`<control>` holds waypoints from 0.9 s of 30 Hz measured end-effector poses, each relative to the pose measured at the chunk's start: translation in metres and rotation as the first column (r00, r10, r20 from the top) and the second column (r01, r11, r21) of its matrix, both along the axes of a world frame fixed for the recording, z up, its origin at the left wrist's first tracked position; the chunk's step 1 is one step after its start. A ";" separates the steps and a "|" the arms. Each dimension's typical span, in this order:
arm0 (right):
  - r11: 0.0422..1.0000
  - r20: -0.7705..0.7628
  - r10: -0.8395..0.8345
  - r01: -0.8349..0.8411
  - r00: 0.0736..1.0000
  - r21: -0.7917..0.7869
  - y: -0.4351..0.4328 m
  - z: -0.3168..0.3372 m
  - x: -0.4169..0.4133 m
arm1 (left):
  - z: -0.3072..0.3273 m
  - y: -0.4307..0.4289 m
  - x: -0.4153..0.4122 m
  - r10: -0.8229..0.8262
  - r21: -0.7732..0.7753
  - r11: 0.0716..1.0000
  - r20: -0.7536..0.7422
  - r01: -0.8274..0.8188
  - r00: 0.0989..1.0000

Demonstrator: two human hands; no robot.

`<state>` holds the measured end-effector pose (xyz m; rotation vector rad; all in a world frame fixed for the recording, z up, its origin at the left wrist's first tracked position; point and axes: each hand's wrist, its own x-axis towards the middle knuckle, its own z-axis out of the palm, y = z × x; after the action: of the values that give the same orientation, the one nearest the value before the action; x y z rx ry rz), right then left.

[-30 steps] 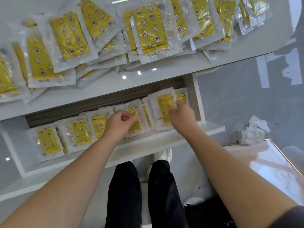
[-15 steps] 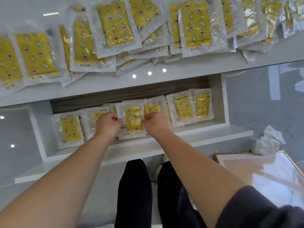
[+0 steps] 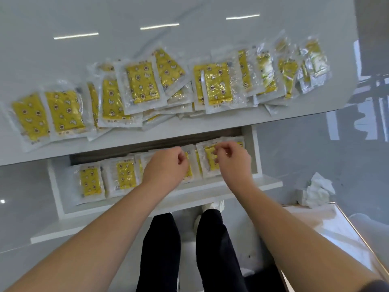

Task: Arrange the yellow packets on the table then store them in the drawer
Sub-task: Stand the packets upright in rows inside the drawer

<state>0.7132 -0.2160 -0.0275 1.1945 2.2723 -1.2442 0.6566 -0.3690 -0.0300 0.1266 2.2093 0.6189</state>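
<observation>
Several yellow packets (image 3: 141,82) in clear wrappers lie in an overlapping row along the near edge of the glossy white table (image 3: 147,13). Below it the white drawer (image 3: 61,190) stands pulled out. A row of packets lies inside it, one at the left (image 3: 90,182), another beside it (image 3: 126,174), more to the right (image 3: 208,159). My left hand (image 3: 166,167) hovers over the drawer's middle with its fingers curled in. My right hand (image 3: 233,159) hovers over the right-hand packets, fingers curled too. I see nothing held in either hand. The hands hide some packets.
My legs in black trousers (image 3: 160,249) and a white shoe (image 3: 212,207) stand under the drawer front. A crumpled white tissue (image 3: 317,190) lies on the grey floor at right. A pale gold-edged surface (image 3: 336,232) fills the lower right.
Both hands have let go of the packet they held at the drawer's middle. The right hand has moved right. The view has tilted up, showing more of the table.
</observation>
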 end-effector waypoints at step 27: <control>0.961 -0.016 0.199 -0.198 0.980 -0.193 0.144 0.041 -0.149 | 0.037 0.175 -0.101 0.483 0.030 0.862 -0.350 -0.505 0.803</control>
<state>0.5643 -0.0720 0.0138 0.8767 2.1482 -1.3462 0.5557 -0.1942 0.0068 -0.4275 2.6253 0.8586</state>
